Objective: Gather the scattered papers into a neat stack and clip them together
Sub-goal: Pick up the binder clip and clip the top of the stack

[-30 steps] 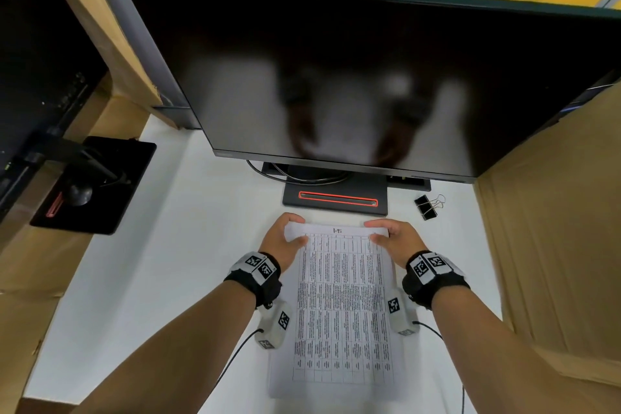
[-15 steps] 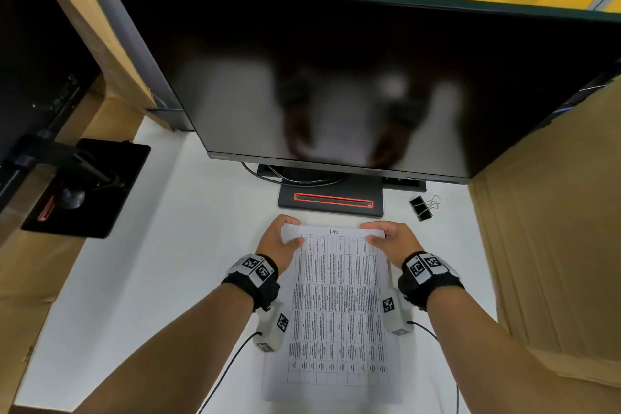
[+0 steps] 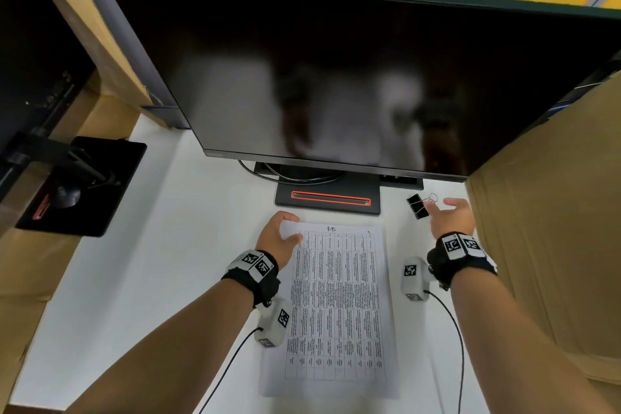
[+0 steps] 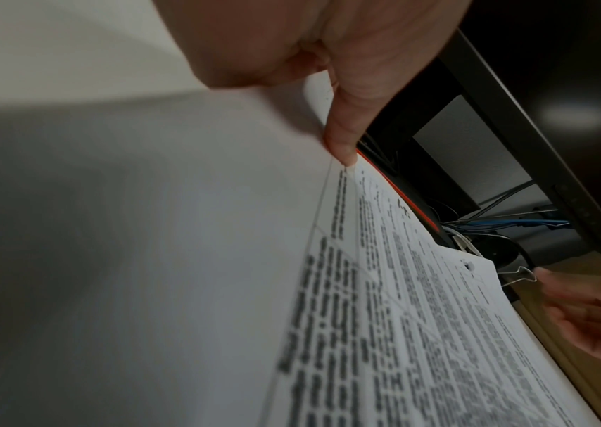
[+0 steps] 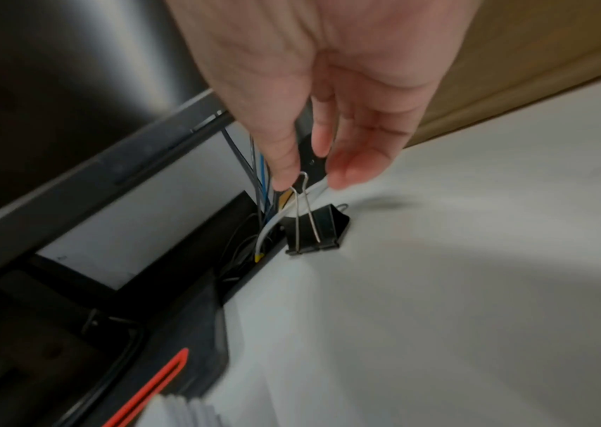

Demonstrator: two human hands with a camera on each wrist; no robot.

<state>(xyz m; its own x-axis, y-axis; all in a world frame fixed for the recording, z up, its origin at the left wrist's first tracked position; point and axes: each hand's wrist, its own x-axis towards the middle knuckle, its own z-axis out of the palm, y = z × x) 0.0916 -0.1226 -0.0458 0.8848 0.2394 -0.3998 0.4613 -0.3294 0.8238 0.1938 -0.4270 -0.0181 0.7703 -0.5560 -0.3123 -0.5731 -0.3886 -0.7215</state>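
A stack of printed papers (image 3: pixel 336 306) lies squared up on the white desk (image 3: pixel 168 262), in front of the monitor stand. My left hand (image 3: pixel 295 228) holds its top-left corner, thumb (image 4: pixel 343 138) pressed on the top sheet (image 4: pixel 401 317) and fingers curled over the far edge. A black binder clip (image 3: pixel 417 207) sits to the right of the stand. My right hand (image 3: pixel 440 207) hovers at it with fingers spread. In the right wrist view the right hand (image 5: pixel 310 179) has thumb and fingers either side of the binder clip's (image 5: pixel 319 231) upright wire handle, not closed on it.
A large dark monitor (image 3: pixel 336 77) overhangs the desk, its stand base (image 3: pixel 331 198) marked with a red strip. Cables (image 5: pixel 259 173) run behind the clip. A cardboard wall (image 3: pixel 544 262) closes the right side. A second black stand base (image 3: pixel 84 185) sits at the left.
My right hand let go of the papers' top-right corner and moved right to the binder clip. My left hand kept its hold on the top-left corner.
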